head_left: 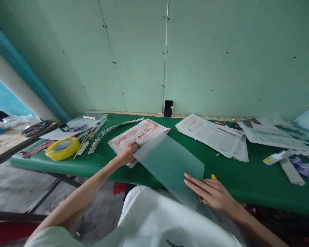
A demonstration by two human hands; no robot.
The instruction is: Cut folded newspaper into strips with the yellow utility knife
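A frosted, see-through sheet (170, 159) slants across the front of the green table, its near corner hanging over the edge toward my shirt. My left hand (128, 155) is closed on the sheet's left corner, above a printed paper (139, 134) with orange and red lettering. My right hand (215, 192) is at the sheet's right side, fingers long and close together at its edge. Yellow parts of a tool (213, 177) show above and below that hand, seemingly tucked in the palm; most of it is hidden, so its kind is unclear.
On the green table (154, 178) lie yellow tape (63, 148), thin sticks (84, 142) and a folded paper chain (103, 137) to the left. Printed papers (211, 133), a glue bottle (274, 158) and a purple crumpled piece (302, 167) lie right. A phone (168, 108) leans on the wall.
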